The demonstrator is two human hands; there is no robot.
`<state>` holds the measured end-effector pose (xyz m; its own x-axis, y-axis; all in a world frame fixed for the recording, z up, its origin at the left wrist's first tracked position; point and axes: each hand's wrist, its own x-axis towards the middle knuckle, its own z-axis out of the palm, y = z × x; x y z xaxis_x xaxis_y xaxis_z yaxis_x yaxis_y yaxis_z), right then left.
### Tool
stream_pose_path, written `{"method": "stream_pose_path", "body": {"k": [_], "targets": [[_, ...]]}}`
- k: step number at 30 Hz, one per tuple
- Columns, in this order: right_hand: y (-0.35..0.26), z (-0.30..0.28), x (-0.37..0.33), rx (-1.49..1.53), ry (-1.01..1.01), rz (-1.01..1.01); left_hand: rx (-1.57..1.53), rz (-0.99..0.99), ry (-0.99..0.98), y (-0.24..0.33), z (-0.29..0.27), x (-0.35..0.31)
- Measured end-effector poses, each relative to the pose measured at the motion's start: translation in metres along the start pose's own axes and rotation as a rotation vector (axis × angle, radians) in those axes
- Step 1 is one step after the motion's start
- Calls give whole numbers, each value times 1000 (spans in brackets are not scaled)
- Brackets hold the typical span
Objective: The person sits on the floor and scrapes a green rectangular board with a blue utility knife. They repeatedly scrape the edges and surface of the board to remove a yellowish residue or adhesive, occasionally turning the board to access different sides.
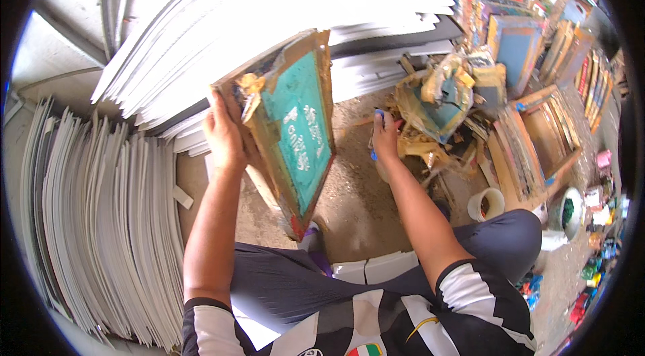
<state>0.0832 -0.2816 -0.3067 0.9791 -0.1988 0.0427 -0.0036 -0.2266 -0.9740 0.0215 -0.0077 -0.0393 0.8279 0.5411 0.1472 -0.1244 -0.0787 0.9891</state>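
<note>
My left hand [224,133] grips the left edge of a wooden screen-printing frame [300,124], held up and tilted on its side. Its mesh is green with pale lettering, and torn brown tape clings to its border. Low and to the right of it, my right hand [385,140] is closed, apart from the frame. Blue bits show above and below its fingers, but what it holds is too small to make out. Just beyond that hand lies a heap of crumpled brown tape [437,153] and a tape-covered piece with a dark mesh [440,111].
Stacks of white sheets stand at the left [101,221] and along the back [269,0]. More wooden frames [514,47] lean at the far right, with a stacked group [537,141] nearer. A white tub [485,204] and a bowl [568,209] stand near my knee.
</note>
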Motion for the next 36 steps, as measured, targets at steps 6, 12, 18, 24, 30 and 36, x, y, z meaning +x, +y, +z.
{"method": "stream_pose_path", "body": {"k": [6, 12, 18, 24, 30, 36], "targets": [[-96, 16, -16, -1, -48, -387, -52, 42, 37, -13, -15, 12], [-166, 4, -43, 113, -292, -237, -102, -21, 66, -5, -4, 3], [-242, 31, -112, 792, -928, -126, -156, -111, -4, 0, -1, -4], [-247, 62, -111, 832, -705, -69, -335, -35, 37, -13, -8, 10], [-229, 81, -106, 789, -704, -94, -120, -2, -201, 2, -19, 2], [-223, 81, -112, 578, -625, -357, -142, -19, -147, 4, -24, 6]]}}
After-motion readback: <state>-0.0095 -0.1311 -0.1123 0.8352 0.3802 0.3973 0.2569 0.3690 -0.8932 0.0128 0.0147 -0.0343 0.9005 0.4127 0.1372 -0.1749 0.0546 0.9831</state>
